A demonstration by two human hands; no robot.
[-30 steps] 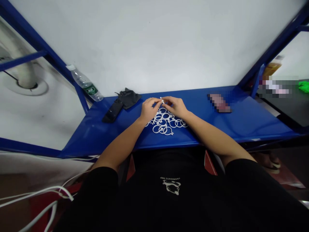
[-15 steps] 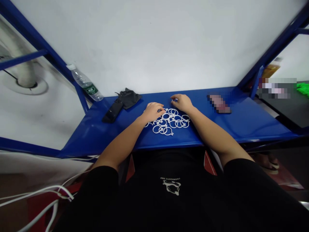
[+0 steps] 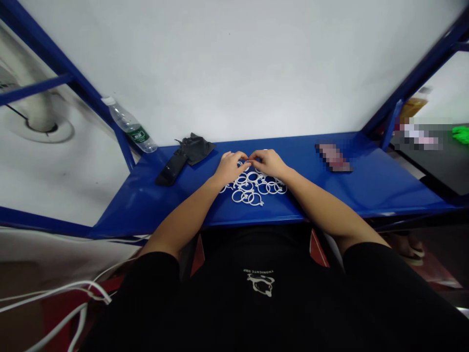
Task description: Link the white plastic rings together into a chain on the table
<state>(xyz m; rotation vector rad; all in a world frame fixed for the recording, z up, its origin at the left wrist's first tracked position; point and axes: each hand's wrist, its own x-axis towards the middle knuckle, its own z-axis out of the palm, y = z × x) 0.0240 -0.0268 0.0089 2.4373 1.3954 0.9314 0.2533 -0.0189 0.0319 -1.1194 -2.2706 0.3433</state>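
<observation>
Several thin white plastic rings (image 3: 252, 177), each with a small clasp-like tab, lie overlapping in a loose pile on the blue tabletop (image 3: 293, 210). At the pile's far side my left hand (image 3: 230, 166) is closed, with a white ring (image 3: 241, 164) at its thumb and fingers. My right hand (image 3: 269, 162) meets it from the other side, fingertips pinched and touching or nearly touching the left fingertips. What the right fingers hold is hidden, though a small white bit shows just above that hand.
To the left lie a black phone-like object (image 3: 171, 169) and a crumpled black pouch (image 3: 197, 148). A clear plastic bottle (image 3: 134, 128) leans against the blue frame. At the right is a blurred flat object (image 3: 333, 157). White cables (image 3: 54, 293) hang at lower left.
My right hand has moved left and slightly nearer, so its fingertips now meet those of my left hand. The left hand has shifted only slightly; the pile looks much the same.
</observation>
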